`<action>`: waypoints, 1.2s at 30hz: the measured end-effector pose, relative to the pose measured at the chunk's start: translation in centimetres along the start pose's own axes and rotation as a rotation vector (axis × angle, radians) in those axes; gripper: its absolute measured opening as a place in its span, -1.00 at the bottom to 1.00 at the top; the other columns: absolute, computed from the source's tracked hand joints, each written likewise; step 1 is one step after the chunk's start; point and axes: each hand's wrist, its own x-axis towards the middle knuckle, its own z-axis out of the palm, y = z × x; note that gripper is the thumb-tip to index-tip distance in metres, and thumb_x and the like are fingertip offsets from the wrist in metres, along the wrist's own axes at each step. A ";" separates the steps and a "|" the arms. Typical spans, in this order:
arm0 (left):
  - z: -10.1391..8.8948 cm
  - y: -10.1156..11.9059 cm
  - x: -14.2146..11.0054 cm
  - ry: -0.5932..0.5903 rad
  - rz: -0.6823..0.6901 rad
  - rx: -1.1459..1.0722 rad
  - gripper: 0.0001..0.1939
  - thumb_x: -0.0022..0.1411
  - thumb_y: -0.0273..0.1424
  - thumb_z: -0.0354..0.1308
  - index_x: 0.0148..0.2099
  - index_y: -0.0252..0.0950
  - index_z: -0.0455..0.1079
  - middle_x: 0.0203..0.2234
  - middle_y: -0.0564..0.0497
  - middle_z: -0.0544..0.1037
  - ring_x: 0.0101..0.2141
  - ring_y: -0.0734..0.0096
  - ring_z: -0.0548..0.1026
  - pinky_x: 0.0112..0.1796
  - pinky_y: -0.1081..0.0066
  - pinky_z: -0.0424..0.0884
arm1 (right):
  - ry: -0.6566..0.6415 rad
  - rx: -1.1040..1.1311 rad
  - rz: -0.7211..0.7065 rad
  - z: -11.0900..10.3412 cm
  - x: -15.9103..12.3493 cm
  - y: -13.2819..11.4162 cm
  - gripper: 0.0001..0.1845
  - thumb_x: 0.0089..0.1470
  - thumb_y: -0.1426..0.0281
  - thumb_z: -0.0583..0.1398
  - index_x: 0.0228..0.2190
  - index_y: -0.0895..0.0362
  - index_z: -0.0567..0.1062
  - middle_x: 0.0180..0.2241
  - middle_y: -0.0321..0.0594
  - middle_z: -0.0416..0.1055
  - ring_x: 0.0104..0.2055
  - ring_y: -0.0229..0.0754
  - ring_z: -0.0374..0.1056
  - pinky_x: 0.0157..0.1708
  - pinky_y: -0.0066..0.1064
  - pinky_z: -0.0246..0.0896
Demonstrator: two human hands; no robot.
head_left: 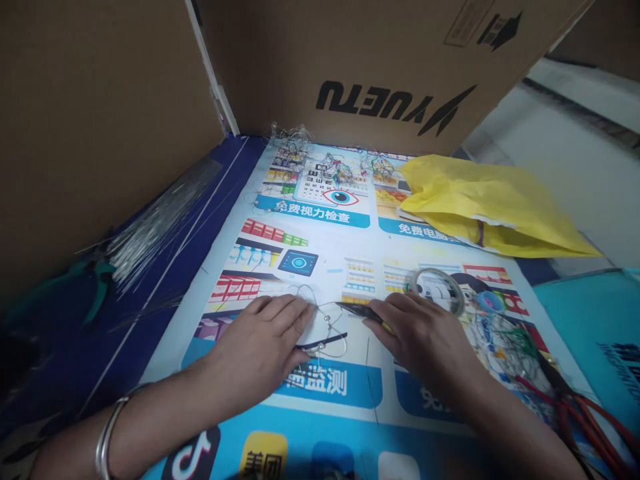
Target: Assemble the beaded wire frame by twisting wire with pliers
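Note:
My left hand [267, 330] is closed, thumb and fingers pinching a bent wire piece [327, 327] with loops and small round beads. The loops spread out to the right of my fingertips, above the printed sheet. My right hand [425, 333] wraps round needle-nose pliers [357, 309] with a dark pointed tip and a bit of yellow at the handle. Their tip points left and is at the end of a thin wire by the loops; whether the jaws grip it I cannot tell. A roll of clear tape [459, 293] lies just beyond my right hand.
Straight wires [150, 223] and teal-handled pliers [97, 287] lie at left. Tangled wire pieces [340, 170] sit at the back before a cardboard wall [280, 67]. A yellow bag [500, 200], more wire pieces [510, 340] and red-handled scissors [575, 413] are at right.

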 end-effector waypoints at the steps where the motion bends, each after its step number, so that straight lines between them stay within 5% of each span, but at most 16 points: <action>1: 0.0 0.0 0.1 0.003 0.000 -0.005 -0.52 0.28 -0.17 -0.04 0.17 -0.28 0.21 0.06 0.00 0.37 0.02 0.22 0.27 -0.02 0.23 0.15 | 0.001 -0.003 -0.003 0.0 -0.1 0.1 -0.83 0.11 0.30 0.12 -0.35 0.12 0.46 -0.47 -0.24 0.37 -0.40 -0.17 0.26 -0.45 -0.39 -0.02; 14: 0.1 0.2 0.0 0.024 0.007 -0.013 -0.53 0.29 -0.20 -0.05 0.17 -0.31 0.19 0.08 -0.04 0.34 0.04 0.22 0.25 -0.01 0.23 0.18 | 0.166 -0.126 -0.176 -1.4 1.4 -0.2 -0.84 0.10 0.43 0.13 -0.26 0.16 0.46 -0.37 -0.16 0.39 -0.30 -0.15 0.19 -0.31 -0.31 0.01; 22: -0.3 0.4 -0.1 0.052 0.002 -0.026 -0.58 0.26 -0.26 0.00 0.12 -0.33 0.23 0.04 -0.11 0.36 -0.01 0.18 0.30 -0.05 0.21 0.26 | 0.059 -0.140 -0.264 -1.2 1.7 -0.9 -0.82 0.13 0.48 0.08 -0.23 0.17 0.44 -0.35 -0.18 0.37 -0.30 -0.17 0.16 -0.30 -0.31 0.00; 36: -0.2 0.3 0.0 0.032 0.042 -0.043 -0.64 0.31 -0.26 -0.07 0.10 -0.25 0.24 0.07 0.01 0.35 0.04 0.20 0.25 -0.08 0.21 0.22 | 0.146 -0.224 -0.353 -1.3 2.4 -1.4 -0.79 0.12 0.56 0.04 -0.26 0.20 0.45 -0.32 -0.15 0.38 -0.28 -0.13 0.15 -0.31 -0.28 -0.01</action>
